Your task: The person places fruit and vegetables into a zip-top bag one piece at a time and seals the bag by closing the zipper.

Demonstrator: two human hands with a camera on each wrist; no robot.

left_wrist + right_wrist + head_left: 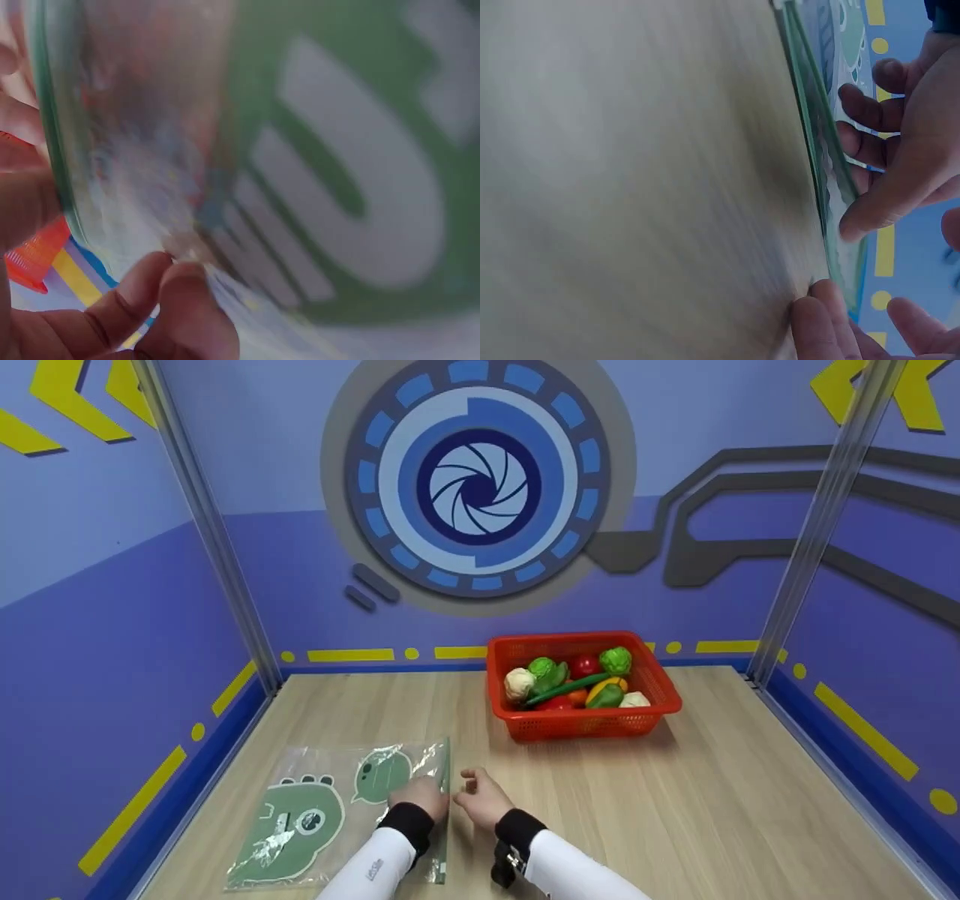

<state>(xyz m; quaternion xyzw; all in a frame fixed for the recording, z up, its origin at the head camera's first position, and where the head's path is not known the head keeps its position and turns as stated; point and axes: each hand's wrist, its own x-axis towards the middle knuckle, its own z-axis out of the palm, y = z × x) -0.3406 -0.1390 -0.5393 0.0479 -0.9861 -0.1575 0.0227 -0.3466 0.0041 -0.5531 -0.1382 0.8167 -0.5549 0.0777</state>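
A clear plastic zip bag (367, 840) with a green cartoon print lies on the left half of the table, its green edge strip (442, 847) toward the right. My left hand (420, 796) is over the bag close to that strip. In the left wrist view, its thumb and finger (191, 300) pinch the clear film. Just right of the strip is my right hand (485, 801), its fingers loosely bent and nothing in them. The right wrist view shows the strip edges (810, 112) parted slightly, with right-hand fingertips (817, 322) low beside them.
A red plastic basket (585, 727) holding several toy vegetables stands at the back, right of the middle. Blue printed walls (285, 585) close off the back and both sides of the wooden table (675, 810).
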